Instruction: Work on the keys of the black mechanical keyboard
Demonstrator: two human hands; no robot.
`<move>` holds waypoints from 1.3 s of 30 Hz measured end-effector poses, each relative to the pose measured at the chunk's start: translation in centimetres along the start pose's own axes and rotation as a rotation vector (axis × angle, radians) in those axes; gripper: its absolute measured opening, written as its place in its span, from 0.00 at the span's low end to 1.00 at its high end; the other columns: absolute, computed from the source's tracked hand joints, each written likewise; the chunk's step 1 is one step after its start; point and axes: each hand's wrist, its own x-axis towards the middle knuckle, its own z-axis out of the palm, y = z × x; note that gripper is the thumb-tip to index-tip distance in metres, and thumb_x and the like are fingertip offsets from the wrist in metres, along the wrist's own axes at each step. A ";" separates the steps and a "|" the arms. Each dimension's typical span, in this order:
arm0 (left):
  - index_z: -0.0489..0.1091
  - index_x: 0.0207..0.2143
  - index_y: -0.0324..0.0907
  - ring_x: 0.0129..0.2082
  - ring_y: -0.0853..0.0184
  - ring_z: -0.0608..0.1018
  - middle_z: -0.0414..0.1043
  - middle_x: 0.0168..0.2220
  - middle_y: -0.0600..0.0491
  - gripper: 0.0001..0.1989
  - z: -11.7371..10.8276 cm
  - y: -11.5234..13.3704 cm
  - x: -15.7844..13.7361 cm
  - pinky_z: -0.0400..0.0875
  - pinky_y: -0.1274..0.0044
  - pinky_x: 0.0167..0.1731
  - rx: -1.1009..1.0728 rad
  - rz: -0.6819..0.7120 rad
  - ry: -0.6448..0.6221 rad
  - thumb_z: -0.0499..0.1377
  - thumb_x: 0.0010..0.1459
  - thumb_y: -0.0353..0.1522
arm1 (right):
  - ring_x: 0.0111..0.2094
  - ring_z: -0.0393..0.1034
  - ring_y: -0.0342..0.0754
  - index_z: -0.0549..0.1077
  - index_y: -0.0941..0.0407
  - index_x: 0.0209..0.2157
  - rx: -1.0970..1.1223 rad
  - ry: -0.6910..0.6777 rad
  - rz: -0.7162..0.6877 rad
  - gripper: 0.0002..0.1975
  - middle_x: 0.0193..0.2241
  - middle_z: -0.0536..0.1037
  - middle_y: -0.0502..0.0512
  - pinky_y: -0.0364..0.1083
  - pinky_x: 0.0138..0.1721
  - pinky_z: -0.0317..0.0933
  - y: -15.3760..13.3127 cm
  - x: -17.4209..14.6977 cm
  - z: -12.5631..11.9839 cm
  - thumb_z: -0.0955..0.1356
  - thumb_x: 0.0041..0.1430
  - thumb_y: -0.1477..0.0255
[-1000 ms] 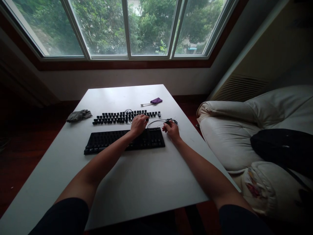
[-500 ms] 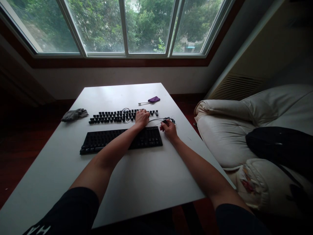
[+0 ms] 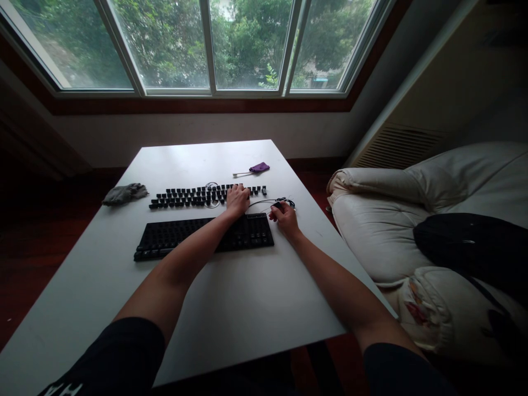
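A smooth white desk point(image 3: 243, 308) stands below a window point(image 3: 177, 47) at the top of the frame, a padded cream sofa point(image 3: 367, 225) at right. Mid-frame lie a flat black keyboard point(image 3: 179, 232) and, above it, rows of small blocky black keycaps point(image 3: 178, 201). The left hand point(image 3: 238, 200) curls over their right part, its hold unclear; the right hand point(image 3: 286, 217) pinches a small dark piece point(image 3: 278, 205).

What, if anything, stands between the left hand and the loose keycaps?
Nothing visible: the left hand is at the rows of keycaps, toward their right end. The keyboard lies nearer the person, under the left forearm, not between them.
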 end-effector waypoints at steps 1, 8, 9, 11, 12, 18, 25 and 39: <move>0.74 0.41 0.44 0.51 0.52 0.66 0.69 0.48 0.43 0.10 0.0 0.0 0.0 0.61 0.62 0.50 0.005 -0.001 0.001 0.60 0.56 0.30 | 0.22 0.69 0.44 0.69 0.54 0.32 -0.003 0.002 0.003 0.17 0.23 0.76 0.50 0.44 0.23 0.61 0.0 0.0 0.0 0.72 0.54 0.55; 0.74 0.42 0.45 0.51 0.52 0.67 0.69 0.47 0.44 0.11 -0.1 0.1 -0.1 0.61 0.62 0.50 0.003 -0.017 0.013 0.61 0.56 0.30 | 0.22 0.70 0.44 0.69 0.54 0.32 -0.001 -0.008 0.009 0.17 0.23 0.77 0.50 0.43 0.23 0.61 -0.1 -0.1 -0.1 0.71 0.55 0.56; 0.74 0.43 0.45 0.51 0.52 0.67 0.69 0.47 0.44 0.11 -0.3 0.0 -0.2 0.61 0.62 0.50 -0.004 -0.014 0.016 0.61 0.56 0.31 | 0.22 0.70 0.44 0.69 0.54 0.32 0.003 -0.010 0.008 0.16 0.23 0.77 0.50 0.43 0.23 0.61 -0.2 -0.1 -0.1 0.71 0.55 0.56; 0.74 0.44 0.45 0.51 0.52 0.68 0.69 0.48 0.44 0.11 -0.7 -0.2 -0.4 0.62 0.62 0.50 -0.020 -0.006 0.023 0.61 0.57 0.32 | 0.22 0.70 0.44 0.69 0.54 0.32 0.011 -0.015 0.007 0.16 0.24 0.77 0.50 0.43 0.23 0.61 -0.2 -0.1 -0.1 0.71 0.55 0.56; 0.74 0.44 0.45 0.51 0.52 0.68 0.69 0.48 0.44 0.11 -1.1 -0.4 -0.6 0.62 0.62 0.50 -0.028 -0.005 0.029 0.60 0.58 0.32 | 0.22 0.69 0.44 0.69 0.54 0.32 0.014 -0.016 0.008 0.16 0.24 0.77 0.50 0.43 0.23 0.61 -0.3 -0.1 -0.1 0.71 0.55 0.57; 0.74 0.42 0.46 0.50 0.55 0.70 0.71 0.47 0.46 0.08 -4.6 -3.1 -3.6 0.63 0.64 0.52 -0.066 -0.035 0.103 0.57 0.62 0.33 | 0.22 0.69 0.44 0.69 0.54 0.31 0.014 -0.018 0.017 0.16 0.23 0.76 0.50 0.43 0.24 0.61 -0.8 -0.4 0.1 0.71 0.54 0.56; 0.75 0.41 0.46 0.48 0.58 0.73 0.73 0.44 0.49 0.10 -10.7 -9.3 -11.4 0.66 0.65 0.53 -0.089 0.000 0.154 0.54 0.64 0.36 | 0.23 0.69 0.45 0.71 0.55 0.31 0.053 0.026 0.025 0.15 0.23 0.76 0.50 0.45 0.24 0.62 -1.4 -0.9 0.5 0.73 0.53 0.58; 0.77 0.41 0.50 0.54 0.60 0.72 0.74 0.51 0.53 0.14 -14.9 -24.0 -21.6 0.72 0.68 0.53 -0.286 -0.187 0.113 0.55 0.55 0.32 | 0.37 0.78 0.54 0.78 0.55 0.34 0.021 -0.203 0.099 0.15 0.33 0.83 0.55 0.52 0.44 0.69 -3.9 -4.2 6.9 0.74 0.53 0.58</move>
